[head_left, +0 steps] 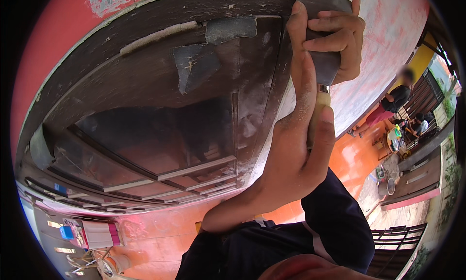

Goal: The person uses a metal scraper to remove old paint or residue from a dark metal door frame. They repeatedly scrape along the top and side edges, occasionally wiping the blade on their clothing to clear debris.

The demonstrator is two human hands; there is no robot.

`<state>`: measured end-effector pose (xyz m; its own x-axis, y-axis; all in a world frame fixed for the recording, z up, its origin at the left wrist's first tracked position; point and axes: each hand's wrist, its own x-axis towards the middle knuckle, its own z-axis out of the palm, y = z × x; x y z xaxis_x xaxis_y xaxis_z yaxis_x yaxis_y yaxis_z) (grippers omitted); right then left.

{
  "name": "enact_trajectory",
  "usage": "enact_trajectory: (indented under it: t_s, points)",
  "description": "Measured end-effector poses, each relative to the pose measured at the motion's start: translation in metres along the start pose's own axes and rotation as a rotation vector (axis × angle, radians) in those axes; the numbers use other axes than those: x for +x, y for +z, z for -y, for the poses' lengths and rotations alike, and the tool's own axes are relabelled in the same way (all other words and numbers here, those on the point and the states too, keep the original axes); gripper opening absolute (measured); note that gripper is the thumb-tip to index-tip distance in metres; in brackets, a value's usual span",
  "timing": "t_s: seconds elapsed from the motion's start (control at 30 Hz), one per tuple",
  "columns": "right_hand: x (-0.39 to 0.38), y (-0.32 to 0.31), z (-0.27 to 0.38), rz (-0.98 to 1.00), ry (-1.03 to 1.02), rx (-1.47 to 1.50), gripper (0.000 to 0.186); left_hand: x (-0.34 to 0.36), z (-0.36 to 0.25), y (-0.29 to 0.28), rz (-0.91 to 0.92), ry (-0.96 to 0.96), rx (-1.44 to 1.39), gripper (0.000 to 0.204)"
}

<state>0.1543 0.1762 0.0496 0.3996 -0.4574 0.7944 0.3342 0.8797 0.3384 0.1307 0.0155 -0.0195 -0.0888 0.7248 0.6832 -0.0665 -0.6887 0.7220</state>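
A putty knife [328, 66] with a wide grey metal blade and a pale handle stands upright before me, its blade upward. My left hand [296, 144] is closed round the handle, the thumb along its side and fingers stretched up beside the blade. Higher up, my right hand [347, 37] has its fingers bent across the blade; its wrist and forearm are hidden. The blade's top reaches the upper corner of a dark brown wooden frame [279, 90] where it meets a patchy pink-and-white wall [388, 23]. Dust whitens my left hand.
Two dark grey patches [194, 64] stick to the brown wood left of my hands, above glass panes [160, 134]. Below lies an orange tiled floor [354, 154]. At the right, a person [399, 96] stands near another seated person and several buckets. A metal gate [398, 238] is lower right.
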Motion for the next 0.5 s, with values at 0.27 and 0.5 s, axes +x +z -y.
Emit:
enact_trajectory:
  t_s: [0.27, 0.5]
  points:
    - [0.004, 0.006, 0.021, 0.227, -0.040, 0.107, 0.045, -0.014, -0.029, -0.008, -0.201, -0.092, -0.313, 0.069]
    - [0.015, 0.002, 0.014, 0.130, -0.038, 0.012, 0.048, -0.004, -0.008, -0.007, -0.014, 0.001, 0.061, 0.069]
